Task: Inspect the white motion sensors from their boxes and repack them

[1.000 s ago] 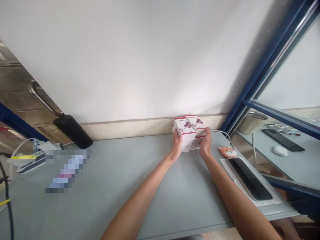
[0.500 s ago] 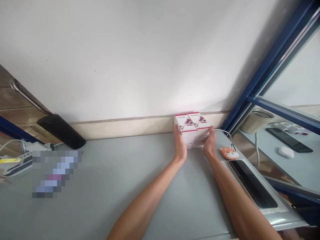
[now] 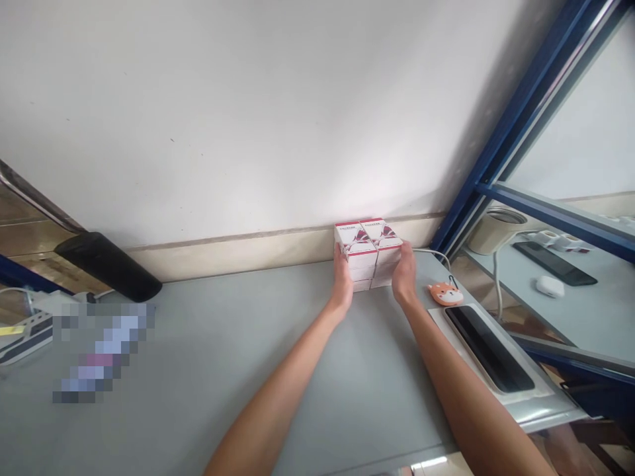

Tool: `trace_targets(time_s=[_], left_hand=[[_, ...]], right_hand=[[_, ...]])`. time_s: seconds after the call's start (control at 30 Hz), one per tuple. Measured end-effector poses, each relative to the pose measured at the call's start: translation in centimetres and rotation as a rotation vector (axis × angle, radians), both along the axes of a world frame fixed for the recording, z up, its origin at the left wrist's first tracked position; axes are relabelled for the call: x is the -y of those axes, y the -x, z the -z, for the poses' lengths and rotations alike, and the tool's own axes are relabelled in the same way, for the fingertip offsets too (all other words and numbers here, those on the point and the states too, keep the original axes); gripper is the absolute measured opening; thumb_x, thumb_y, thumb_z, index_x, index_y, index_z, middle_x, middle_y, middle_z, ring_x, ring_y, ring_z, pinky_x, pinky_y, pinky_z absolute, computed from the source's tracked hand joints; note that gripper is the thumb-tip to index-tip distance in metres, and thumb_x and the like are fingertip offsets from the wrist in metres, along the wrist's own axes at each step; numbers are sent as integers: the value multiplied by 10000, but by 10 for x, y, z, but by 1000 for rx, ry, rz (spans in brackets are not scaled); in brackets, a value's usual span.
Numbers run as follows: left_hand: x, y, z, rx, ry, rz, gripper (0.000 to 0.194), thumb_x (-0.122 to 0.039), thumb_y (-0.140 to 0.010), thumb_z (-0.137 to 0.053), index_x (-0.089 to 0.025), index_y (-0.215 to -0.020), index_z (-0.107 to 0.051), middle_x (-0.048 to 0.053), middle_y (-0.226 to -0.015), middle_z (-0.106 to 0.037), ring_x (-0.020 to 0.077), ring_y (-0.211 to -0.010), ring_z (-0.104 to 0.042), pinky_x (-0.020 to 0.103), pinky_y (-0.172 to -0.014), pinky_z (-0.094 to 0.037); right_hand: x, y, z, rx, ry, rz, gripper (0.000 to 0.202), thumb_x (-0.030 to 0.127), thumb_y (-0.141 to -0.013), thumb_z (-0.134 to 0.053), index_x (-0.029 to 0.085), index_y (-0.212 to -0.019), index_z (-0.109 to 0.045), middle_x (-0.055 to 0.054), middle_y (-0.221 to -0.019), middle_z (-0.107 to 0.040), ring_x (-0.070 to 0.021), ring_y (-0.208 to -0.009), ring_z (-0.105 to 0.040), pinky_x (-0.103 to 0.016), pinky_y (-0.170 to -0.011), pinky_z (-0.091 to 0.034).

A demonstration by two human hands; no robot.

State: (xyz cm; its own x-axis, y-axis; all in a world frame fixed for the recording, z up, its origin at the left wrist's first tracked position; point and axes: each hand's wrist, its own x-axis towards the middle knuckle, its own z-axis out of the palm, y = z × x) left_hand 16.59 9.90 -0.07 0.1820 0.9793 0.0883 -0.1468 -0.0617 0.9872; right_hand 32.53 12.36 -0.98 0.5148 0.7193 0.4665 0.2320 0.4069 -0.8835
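Observation:
Two side-by-side stacks of small white cardboard boxes [image 3: 370, 238] with dark red edges and a printed red pattern stand on the grey desk, close to the wall. Against the left side of the stacks presses my left hand [image 3: 342, 281], its fingers partly hidden behind the boxes. My right hand [image 3: 404, 274] is pressed to the opposite side, so the boxes sit squeezed between both palms. A narrow seam runs between the two stacks. To the right of my right hand lies an orange fox-face case [image 3: 445, 292].
A phone [image 3: 489, 347] lies on a pale sheet at the right, by a blue-framed glass panel [image 3: 546, 264]. At the left are a black cylindrical object [image 3: 109, 264], a white power strip [image 3: 30, 337] and a blurred-out item [image 3: 104, 354]. The wall [image 3: 223, 132] rises behind the desk.
The view has shifted a little, moving most things leftward in the picture. Both hands stay on the sides of the boxes, whose front faces now look more evenly lined up.

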Motion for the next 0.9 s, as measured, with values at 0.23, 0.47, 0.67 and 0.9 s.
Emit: trace_targets(time_s=[0.23, 0.47, 0.67, 0.9], left_hand=[[9, 12, -16, -74, -23, -65, 732, -719, -1043, -294, -405, -1695, -188, -111, -1794, -101, 207, -1671, -49, 378, -1362, -108], [9, 1, -21, -113, -97, -111, 836, -543, -1008, -593, -358, -1699, -159, 3, -1769, -271, 266, -1640, -246, 444, -1349, -204], [10, 38, 0, -172, -78, -58, 735, -310, -901, -689, -315, -1593, -441, 67, -1650, -495, 293, -1495, -509, 478, -1228, -432], [47, 130, 10, -259, -29, 11, 285, -461, -838, -759, -255, -1032, -788, 97, -1215, -795, 305, -1233, -705, 512, -1176, -479]], right_hand=[[12, 6, -16, 152, -105, 156, 381, 376, -1016, -470, 270, -1321, -673, -115, -1571, -483, -275, -1409, -527, -509, -1093, -498], [14, 8, -22, 126, -166, 199, 282, 283, -963, -514, 211, -1194, -658, -131, -1303, -652, -252, -1223, -639, -421, -940, -567], [15, 10, -24, 284, -164, 147, 336, 240, -1018, -380, 202, -1047, -713, -107, -1097, -734, -245, -1100, -678, -474, -1039, -525], [38, 40, -28, 786, -195, 119, 330, 307, -1017, -578, 253, -1327, -676, -79, -1494, -634, -324, -1574, -349, -614, -1310, -163]])
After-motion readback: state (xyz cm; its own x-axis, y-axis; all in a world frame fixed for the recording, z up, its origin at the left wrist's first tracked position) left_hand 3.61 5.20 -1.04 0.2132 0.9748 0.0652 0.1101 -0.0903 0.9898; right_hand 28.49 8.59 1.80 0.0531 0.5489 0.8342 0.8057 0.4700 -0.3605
